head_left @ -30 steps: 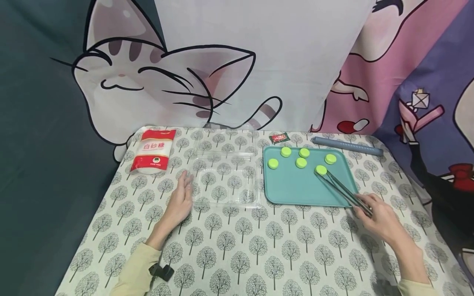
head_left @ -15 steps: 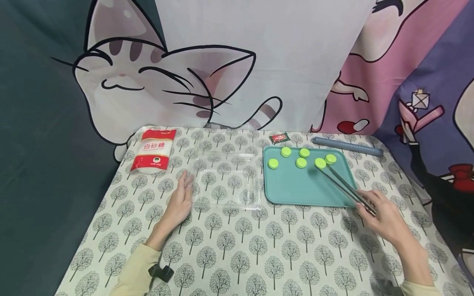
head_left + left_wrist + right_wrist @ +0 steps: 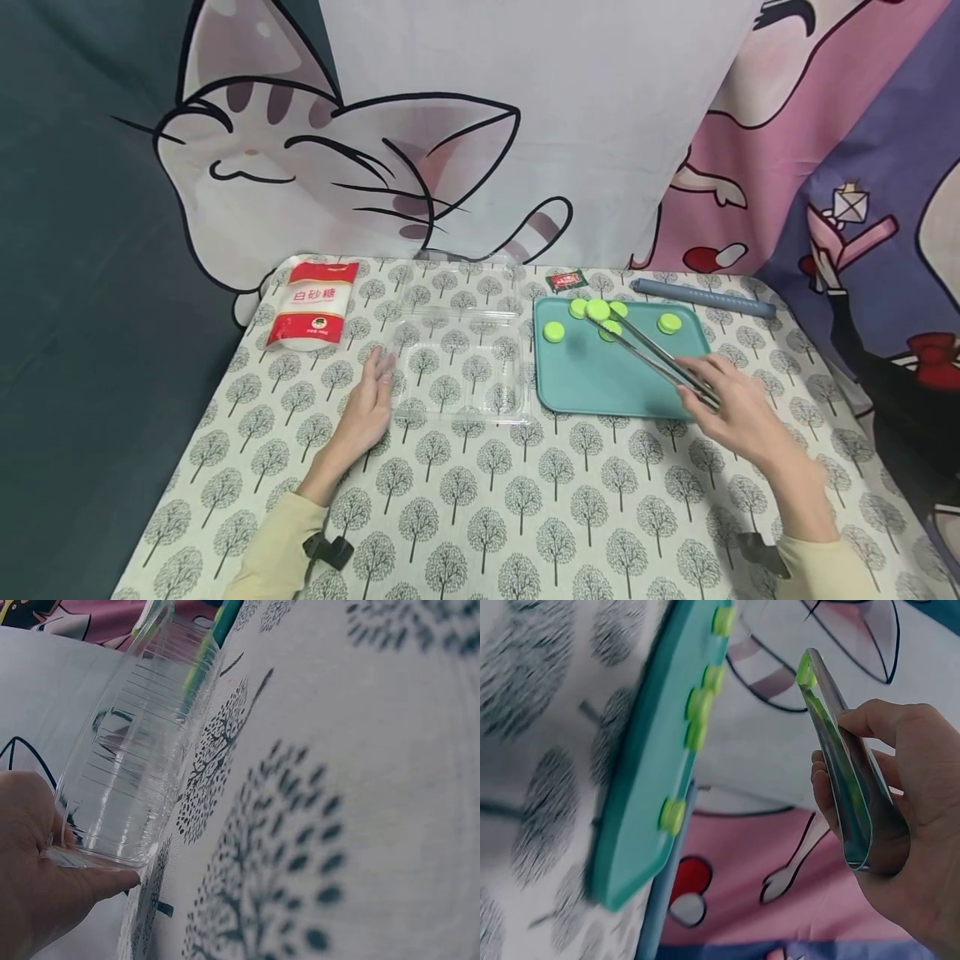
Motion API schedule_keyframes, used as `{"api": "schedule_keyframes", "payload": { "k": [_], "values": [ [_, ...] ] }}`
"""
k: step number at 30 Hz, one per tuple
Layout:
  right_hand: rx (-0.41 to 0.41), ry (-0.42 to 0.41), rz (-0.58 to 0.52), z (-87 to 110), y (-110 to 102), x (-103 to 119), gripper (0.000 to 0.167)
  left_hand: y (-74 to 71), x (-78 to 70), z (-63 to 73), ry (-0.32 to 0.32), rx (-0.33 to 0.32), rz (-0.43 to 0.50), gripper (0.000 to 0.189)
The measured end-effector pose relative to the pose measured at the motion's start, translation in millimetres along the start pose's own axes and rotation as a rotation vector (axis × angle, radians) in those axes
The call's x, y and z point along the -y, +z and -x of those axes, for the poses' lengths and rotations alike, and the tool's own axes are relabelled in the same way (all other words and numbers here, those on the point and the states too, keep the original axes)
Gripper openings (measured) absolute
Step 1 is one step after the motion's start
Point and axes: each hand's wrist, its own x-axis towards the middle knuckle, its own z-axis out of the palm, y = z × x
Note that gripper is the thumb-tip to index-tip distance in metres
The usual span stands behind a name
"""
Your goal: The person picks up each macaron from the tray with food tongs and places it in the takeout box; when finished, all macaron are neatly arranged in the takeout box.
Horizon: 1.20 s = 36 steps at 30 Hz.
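In the head view my right hand (image 3: 723, 400) grips metal tongs (image 3: 652, 346) over the teal tray (image 3: 600, 392). Their tips pinch a lime-green macaron (image 3: 597, 310). The right wrist view has this macaron (image 3: 805, 673) raised above the tray surface. Several other green macarons sit on the tray, among them one at the left (image 3: 553, 332) and one at the right (image 3: 669, 323). My left hand (image 3: 369, 400) rests with straight fingers against the left side of a clear plastic box (image 3: 457, 410). In the left wrist view, its thumb (image 3: 105, 883) lies along the box's end wall.
The box's clear lid (image 3: 457, 287) stands open behind it. A red and white sugar bag (image 3: 309, 307) lies at the back left. Behind the tray are a small red-green packet (image 3: 566, 280) and a grey-blue rod (image 3: 705, 297). A printed curtain (image 3: 600, 125) hangs beyond the table.
My right hand has lifted the macaron with the tongs and carried it left over the tray, past the other macarons. The left hand and the box stay in place.
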Motion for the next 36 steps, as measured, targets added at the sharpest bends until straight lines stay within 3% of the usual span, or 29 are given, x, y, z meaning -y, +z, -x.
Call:
{"api": "schedule_keyframes", "payload": {
  "k": [12, 26, 36],
  "values": [
    [0.039, -0.16, -0.11, -50.0, 28, 28, 0.046, 0.5, 0.2, -0.8, -0.003, -0.001, 0.0, 0.059],
    [0.246, -0.279, -0.187, -111.3, 73, 73, 0.04, -0.4, 0.2, 0.2, 0.0, -0.011, 0.001, 0.059],
    [0.399, -0.302, -0.204, -134.3, 102, 95, 0.04, -0.8, -0.2, -1.5, -0.011, -0.002, 0.001, 0.058]
  ]
}}
